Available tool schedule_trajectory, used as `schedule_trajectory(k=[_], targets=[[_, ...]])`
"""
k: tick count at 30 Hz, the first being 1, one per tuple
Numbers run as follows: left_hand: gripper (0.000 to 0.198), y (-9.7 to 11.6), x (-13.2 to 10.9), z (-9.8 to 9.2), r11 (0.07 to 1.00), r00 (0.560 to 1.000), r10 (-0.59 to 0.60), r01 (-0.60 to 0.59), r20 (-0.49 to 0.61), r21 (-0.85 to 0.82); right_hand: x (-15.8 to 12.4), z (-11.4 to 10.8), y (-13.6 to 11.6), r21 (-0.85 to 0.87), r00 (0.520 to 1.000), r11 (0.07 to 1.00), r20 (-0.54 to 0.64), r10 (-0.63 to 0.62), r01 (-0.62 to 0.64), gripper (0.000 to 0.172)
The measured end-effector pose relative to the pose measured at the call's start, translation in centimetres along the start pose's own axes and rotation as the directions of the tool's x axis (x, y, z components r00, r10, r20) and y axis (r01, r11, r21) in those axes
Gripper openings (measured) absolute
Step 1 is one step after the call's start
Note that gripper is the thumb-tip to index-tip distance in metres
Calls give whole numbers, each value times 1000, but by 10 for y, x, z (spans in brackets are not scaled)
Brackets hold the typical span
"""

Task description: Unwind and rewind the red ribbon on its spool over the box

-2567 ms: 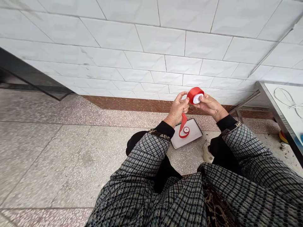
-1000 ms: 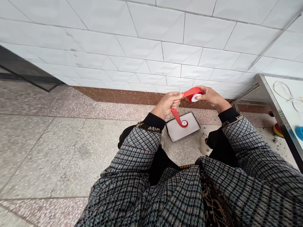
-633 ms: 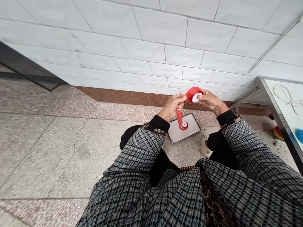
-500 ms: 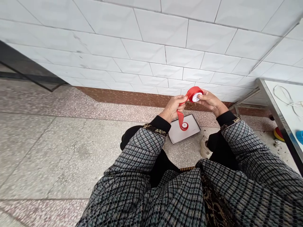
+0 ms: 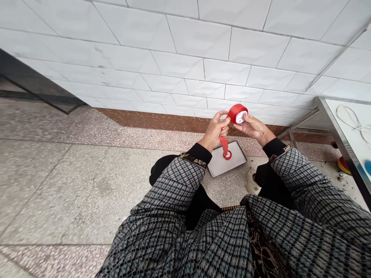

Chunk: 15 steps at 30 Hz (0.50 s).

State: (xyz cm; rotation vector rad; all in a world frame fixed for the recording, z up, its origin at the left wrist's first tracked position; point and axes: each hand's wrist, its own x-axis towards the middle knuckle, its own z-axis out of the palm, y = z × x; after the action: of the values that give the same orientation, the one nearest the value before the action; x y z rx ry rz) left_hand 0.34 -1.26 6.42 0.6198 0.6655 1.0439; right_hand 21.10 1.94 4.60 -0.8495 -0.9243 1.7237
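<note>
A roll of red ribbon [image 5: 237, 111] with a white core is held up between my two hands. My right hand [image 5: 254, 126] grips its right side, with the thumb on the white core. My left hand [image 5: 216, 129] is closed at the roll's left edge, fingers pinching the ribbon strip. From below that hand the red strip [image 5: 223, 144] hangs down to a smaller red ribbon roll [image 5: 227, 155]. That smaller roll appears over a shallow white box or lid [image 5: 215, 164] with dark edges on the floor; whether it touches the box, I cannot tell.
A white tiled wall [image 5: 185, 69] rises in front. To the right stands a metal-framed table [image 5: 342, 127] with a white cord [image 5: 352, 121] on it. A red and yellow round object [image 5: 344, 165] lies beneath. A dark panel [image 5: 34, 83] leans at the left.
The large roll has turned slightly in my hands, and my right fingers have shifted lower around it. The smaller roll has swung and turned, its strip hanging straighter.
</note>
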Motion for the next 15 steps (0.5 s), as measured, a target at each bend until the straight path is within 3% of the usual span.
schedule_trajectory(k=[5, 10, 12, 15], targets=[[35, 2, 2, -7, 997, 991, -77, 75, 106, 27, 0, 3, 5, 42, 1000, 999, 17, 18, -18, 59], [24, 5, 5, -14, 992, 978, -122, 114, 167, 57, 0, 3, 11, 60, 998, 998, 50, 24, -27, 55], [26, 7, 6, -18, 988, 974, -143, 130, 179, 79, -1, 2, 6, -10, 995, 999, 96, 36, -35, 59], [27, 12, 8, -24, 974, 958, -200, 172, 207, 146, -4, 0, -13, -270, 984, 963, 168, 50, -3, 66]])
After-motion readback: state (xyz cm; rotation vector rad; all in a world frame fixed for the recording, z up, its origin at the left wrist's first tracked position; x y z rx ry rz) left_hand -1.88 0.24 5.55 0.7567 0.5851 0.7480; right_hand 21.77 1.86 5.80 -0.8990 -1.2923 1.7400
